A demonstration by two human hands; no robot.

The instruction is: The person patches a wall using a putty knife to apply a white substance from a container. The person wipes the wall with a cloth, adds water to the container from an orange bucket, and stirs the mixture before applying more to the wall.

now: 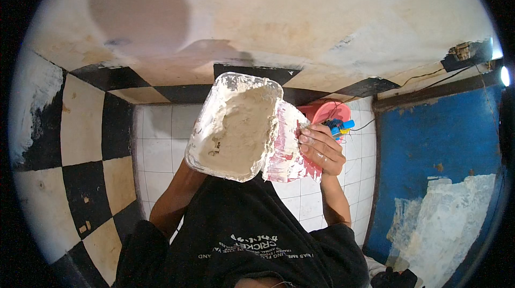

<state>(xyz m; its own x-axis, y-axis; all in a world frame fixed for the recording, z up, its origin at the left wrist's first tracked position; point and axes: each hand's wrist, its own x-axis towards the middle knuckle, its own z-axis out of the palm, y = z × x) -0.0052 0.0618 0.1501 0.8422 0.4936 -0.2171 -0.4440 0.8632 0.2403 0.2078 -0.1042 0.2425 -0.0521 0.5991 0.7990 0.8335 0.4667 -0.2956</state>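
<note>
A white rectangular plastic tub [193,143], its walls smeared, holds thick cream-coloured putty [241,127] in front of my chest. From the left my forearm [174,197] runs under the tub; my left hand is hidden beneath, holding it up. Between the fingers and thumb of my right hand [324,151] is the edge of a flat pinkish-red putty scraper [292,143]. White putty coats much of its face, and its long edge lies at the tub's right rim. Dried white smears mark my right fingers.
Beyond my right hand, a pink bucket [324,111] on the white tiled floor [155,127] has blue and yellow items at it. Ahead stands a patchy cream wall [300,19]; a black-and-cream checkered wall [83,127] is left, a blue panel [429,137] right. Dark cables [413,78] hang along the wall.
</note>
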